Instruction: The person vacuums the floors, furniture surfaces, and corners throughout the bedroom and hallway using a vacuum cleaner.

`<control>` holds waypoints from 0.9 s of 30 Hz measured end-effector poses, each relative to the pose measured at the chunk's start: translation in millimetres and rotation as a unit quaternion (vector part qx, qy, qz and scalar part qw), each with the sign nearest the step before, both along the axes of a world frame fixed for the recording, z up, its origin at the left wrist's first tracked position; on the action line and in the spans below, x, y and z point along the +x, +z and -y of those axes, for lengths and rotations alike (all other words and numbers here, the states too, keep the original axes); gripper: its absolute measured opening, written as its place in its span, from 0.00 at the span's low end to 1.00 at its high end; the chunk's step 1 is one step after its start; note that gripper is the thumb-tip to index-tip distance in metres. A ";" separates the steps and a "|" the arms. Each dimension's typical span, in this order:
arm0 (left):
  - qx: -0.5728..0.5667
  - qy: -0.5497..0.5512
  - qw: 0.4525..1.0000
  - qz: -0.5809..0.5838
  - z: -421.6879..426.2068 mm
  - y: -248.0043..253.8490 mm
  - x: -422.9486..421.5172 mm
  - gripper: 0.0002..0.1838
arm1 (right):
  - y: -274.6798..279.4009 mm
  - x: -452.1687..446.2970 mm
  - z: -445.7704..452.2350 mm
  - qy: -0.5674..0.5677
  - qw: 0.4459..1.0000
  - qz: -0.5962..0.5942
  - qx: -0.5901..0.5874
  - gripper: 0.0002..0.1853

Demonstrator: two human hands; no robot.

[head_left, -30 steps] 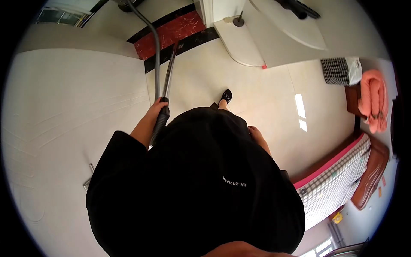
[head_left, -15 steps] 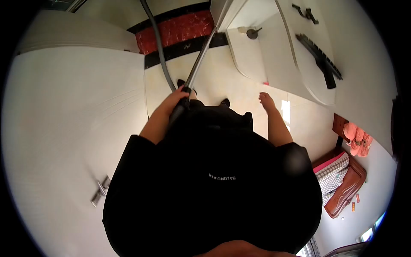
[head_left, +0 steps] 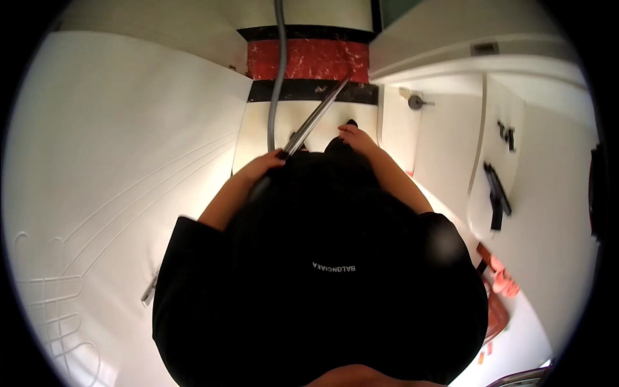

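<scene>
My left hand (head_left: 263,165) is wrapped round the lower end of a shiny metal vacuum cleaner tube (head_left: 316,121). The tube slants up and to the right, towards a red marbled threshold (head_left: 306,59). To its left runs a grey flexible hose (head_left: 277,90); where it joins the tube is hidden near my hand and dark clothes. My right hand (head_left: 356,138) is in front of my body, just right of the tube and apart from it. Its fingers are loosely bent and hold nothing that I can see.
On the left stands a white door (head_left: 129,142) with grooved lines and a metal lever handle (head_left: 150,293). White rounded shelves (head_left: 445,122) at the right carry black attachments (head_left: 496,193). Black strips (head_left: 264,91) border the threshold. Pink cloth (head_left: 503,278) hangs farther right.
The view has turned right, towards the doorway. My right hand has come inwards, closer to the tube. My left hand still grips the tube, whose far end now lies over the red threshold.
</scene>
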State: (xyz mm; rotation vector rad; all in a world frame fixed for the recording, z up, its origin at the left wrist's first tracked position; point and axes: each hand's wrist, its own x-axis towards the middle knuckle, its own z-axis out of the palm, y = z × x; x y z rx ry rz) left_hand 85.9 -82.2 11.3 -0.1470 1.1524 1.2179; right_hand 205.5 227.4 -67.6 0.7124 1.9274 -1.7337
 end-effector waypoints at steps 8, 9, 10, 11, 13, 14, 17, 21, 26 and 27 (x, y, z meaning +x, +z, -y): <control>-0.171 -0.035 0.968 -0.180 -2.0 124.5 28.5 0.36 | -3.1 -133.2 14.6 0.316 0.907 0.272 -0.051 0.35; -0.178 -0.031 0.964 -0.197 -6.8 136.4 34.5 0.36 | 3.6 -144.9 19.9 0.311 0.898 0.302 -0.072 0.38; -0.181 -0.030 0.961 -0.207 -10.9 148.8 36.2 0.36 | 26.1 -157.4 25.2 0.254 0.927 0.268 -0.067 0.39; -0.185 -0.001 0.963 -0.195 -19.2 161.2 47.0 0.36 | 21.8 -166.5 27.6 0.229 0.926 0.282 -0.107 0.38; -0.220 0.006 0.958 -0.181 -31.0 185.0 65.0 0.36 | 21.5 -180.6 33.2 0.196 0.904 0.346 -0.161 0.34; -0.221 0.015 0.960 -0.171 -35.1 194.3 74.0 0.36 | 16.8 -176.2 43.0 0.178 0.920 0.323 -0.137 0.28; -0.245 0.129 0.950 -0.144 -51.8 209.2 107.3 0.36 | 34.6 -160.0 68.9 0.133 0.924 0.302 -0.192 0.37; -0.238 0.277 0.926 -0.090 -80.7 215.6 135.1 0.36 | 49.5 -143.2 95.4 0.254 0.906 0.298 -0.158 0.39; -0.212 0.395 0.894 -0.024 -85.8 176.6 155.2 0.37 | 57.1 -105.7 119.6 0.314 0.858 0.362 -0.186 0.33; -0.203 0.410 0.889 -0.018 -86.1 164.7 153.5 0.37 | 63.9 -99.6 122.2 0.306 0.848 0.388 -0.191 0.37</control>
